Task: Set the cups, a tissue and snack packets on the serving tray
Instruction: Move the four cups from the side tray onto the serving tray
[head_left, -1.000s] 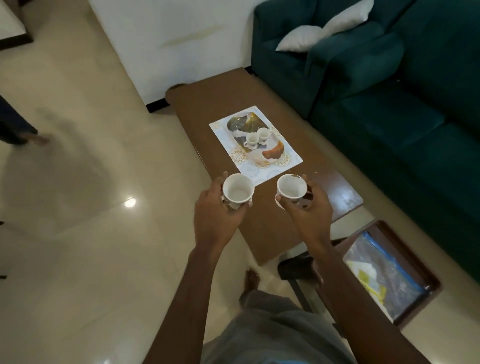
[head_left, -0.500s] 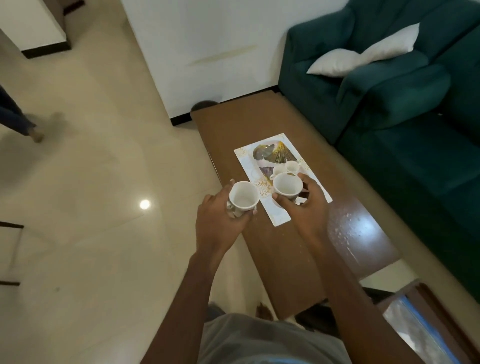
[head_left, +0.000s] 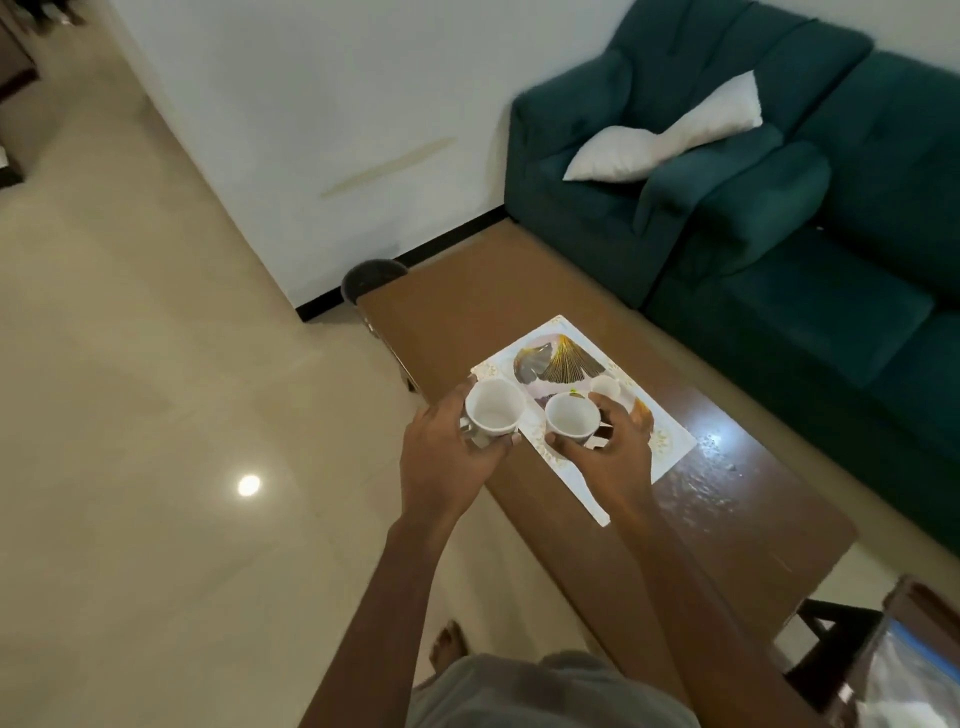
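- Both held cups (head_left: 493, 408) are seen as plain white.
- The tray (head_left: 670, 441) is patterned white with a gold and grey fan motif.
- The desk (head_left: 727, 525) is glossy brown.
- The sofa (head_left: 779, 291) is coloured dark teal, the pillow (head_left: 660, 140) white.

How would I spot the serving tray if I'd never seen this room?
Find the long brown coffee table in front of the green sofa. The serving tray lies flat on it, the only white, patterned rectangle there, with a gold fan design at its far end.
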